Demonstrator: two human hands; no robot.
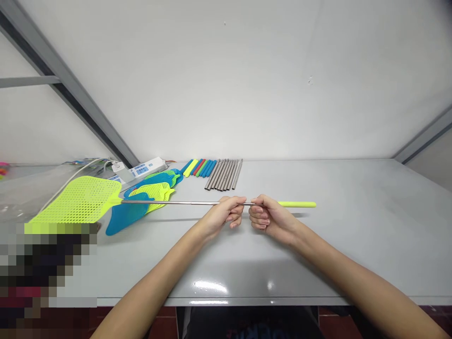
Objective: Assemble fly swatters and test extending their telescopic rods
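A fly swatter (84, 198) with a yellow-green perforated head is held level above the table, its head to the left. My left hand (231, 212) pinches its thin metal telescopic rod. Just to the right, my right hand (263, 214) is closed around the swatter where the rod meets the yellow-green handle (298, 204). A short bit of rod shows between the two hands. Beyond my hands lie several metal rods (224, 175) side by side, and left of them a row of coloured handles (203, 168) in blue, yellow, red and green.
Blue and yellow swatter heads (130, 212) overlap at the left on the grey table (353, 235). Behind them sits a white power strip (148, 167) with a plug and cable. Clear plastic wrapping (31, 197) lies at the far left. A white wall (264, 84) stands behind the table.
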